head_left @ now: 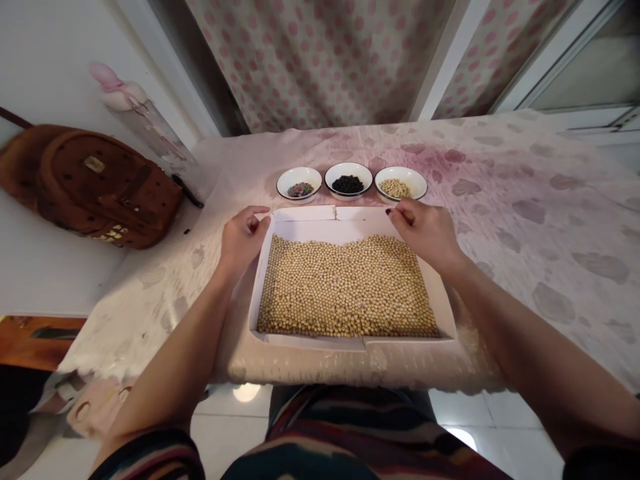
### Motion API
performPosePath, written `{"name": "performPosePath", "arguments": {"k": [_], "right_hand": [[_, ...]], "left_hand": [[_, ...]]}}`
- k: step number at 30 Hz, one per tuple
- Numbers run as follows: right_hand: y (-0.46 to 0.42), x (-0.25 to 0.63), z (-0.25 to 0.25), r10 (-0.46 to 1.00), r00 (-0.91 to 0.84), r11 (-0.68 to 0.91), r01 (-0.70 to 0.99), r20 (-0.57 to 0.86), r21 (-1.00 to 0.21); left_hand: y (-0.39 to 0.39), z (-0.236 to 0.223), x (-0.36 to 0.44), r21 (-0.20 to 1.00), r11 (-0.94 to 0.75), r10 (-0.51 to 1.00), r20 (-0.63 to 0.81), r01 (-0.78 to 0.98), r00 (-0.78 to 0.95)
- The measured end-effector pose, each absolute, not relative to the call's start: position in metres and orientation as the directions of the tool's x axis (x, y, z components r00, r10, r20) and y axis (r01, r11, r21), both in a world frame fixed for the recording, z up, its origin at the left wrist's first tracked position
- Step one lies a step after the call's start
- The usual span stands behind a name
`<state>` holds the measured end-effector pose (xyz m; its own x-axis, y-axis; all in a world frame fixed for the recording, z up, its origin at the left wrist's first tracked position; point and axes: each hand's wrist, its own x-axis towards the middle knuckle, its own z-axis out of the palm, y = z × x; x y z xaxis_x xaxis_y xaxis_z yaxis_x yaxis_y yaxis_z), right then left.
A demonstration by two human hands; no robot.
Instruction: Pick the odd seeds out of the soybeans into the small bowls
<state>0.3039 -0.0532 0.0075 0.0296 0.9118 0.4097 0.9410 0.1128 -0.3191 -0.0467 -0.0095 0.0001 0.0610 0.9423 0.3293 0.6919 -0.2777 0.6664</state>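
Note:
A shallow white cardboard tray [305,230] lies near the table's front edge, holding a thick layer of yellow soybeans [345,287]. The beans stop short of the far wall, leaving a strip of white bottom bare. My left hand [243,240] is at the far left corner, thumb and forefinger closed about the tray's edge. Over the far right corner, my right hand [427,233] has its fingers curled onto the rim; the hand hides that corner. Behind the tray stand three small white bowls: one with multicoloured beads [301,190], one with black beans [347,185], one with pale beans [395,188].
A patterned cloth under clear plastic covers the table [525,247]. At the left are a brown backpack [95,187] and a tall clear bottle with a pink top [145,127]. A dotted curtain [330,60] hangs behind the table.

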Motion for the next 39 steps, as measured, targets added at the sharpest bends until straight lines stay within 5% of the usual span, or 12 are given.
{"name": "performPosePath", "arguments": {"k": [9, 14, 19, 22, 26, 31, 39], "right_hand": [[-0.052, 0.303, 0.005, 0.920, 0.038, 0.082, 0.955, 0.390, -0.286], [-0.056, 0.306, 0.014, 0.934, 0.067, 0.054, 0.944, 0.351, -0.325], [-0.081, 0.325, 0.021, 0.945, 0.134, -0.064, 0.970, 0.297, -0.234], [-0.102, 0.332, 0.017, 0.973, 0.141, -0.100, 0.972, 0.183, -0.215], [-0.117, 0.327, 0.010, 0.992, 0.127, -0.111, 0.915, 0.016, -0.387], [-0.114, 0.329, 0.013, 0.992, 0.108, -0.126, 0.893, -0.066, -0.432], [-0.111, 0.336, 0.006, 0.997, 0.073, -0.059, 0.896, 0.015, -0.441]], "left_hand": [[-0.020, 0.019, -0.038, 0.554, -0.310, 0.894, 0.446, 0.772, 0.039], [-0.057, 0.018, -0.052, 0.542, -0.199, 0.972, 0.213, 0.816, 0.096], [-0.119, 0.021, -0.063, 0.498, -0.193, 0.976, 0.009, 0.845, 0.217], [-0.139, 0.023, -0.061, 0.420, -0.161, 0.983, -0.009, 0.893, 0.182], [-0.139, 0.027, -0.059, 0.345, -0.105, 0.992, -0.036, 0.933, 0.125], [-0.133, 0.044, -0.063, 0.347, -0.122, 0.985, -0.076, 0.930, 0.158], [-0.132, 0.051, -0.069, 0.388, -0.106, 0.983, -0.096, 0.916, 0.154]]}}
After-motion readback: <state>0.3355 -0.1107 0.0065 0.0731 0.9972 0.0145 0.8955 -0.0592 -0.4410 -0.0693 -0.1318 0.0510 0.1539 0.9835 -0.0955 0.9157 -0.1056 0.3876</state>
